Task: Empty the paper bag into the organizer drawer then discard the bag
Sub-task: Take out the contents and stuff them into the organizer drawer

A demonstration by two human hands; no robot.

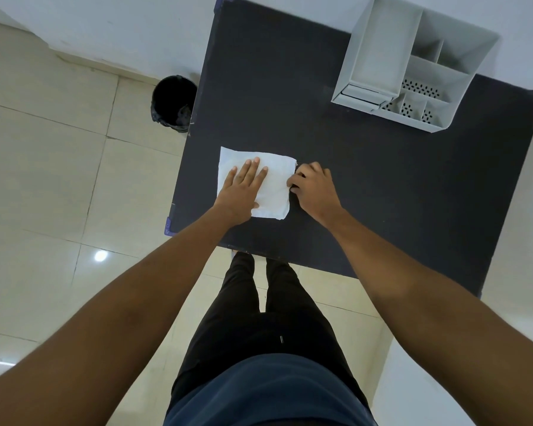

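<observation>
A flat white paper bag (274, 176) lies on the dark table (366, 186), near its left front corner. My left hand (242, 190) rests palm down on the bag with fingers spread. My right hand (313, 187) is at the bag's right edge, fingers curled and pinching that edge. The grey organizer (413, 63) stands at the table's far right; its small drawer (362, 94) at the lower left appears closed. What is inside the bag is hidden.
A black bin (173, 103) lined with a dark bag stands on the tiled floor just left of the table's far left side. A white wall runs behind the table. My legs are at the table's front edge.
</observation>
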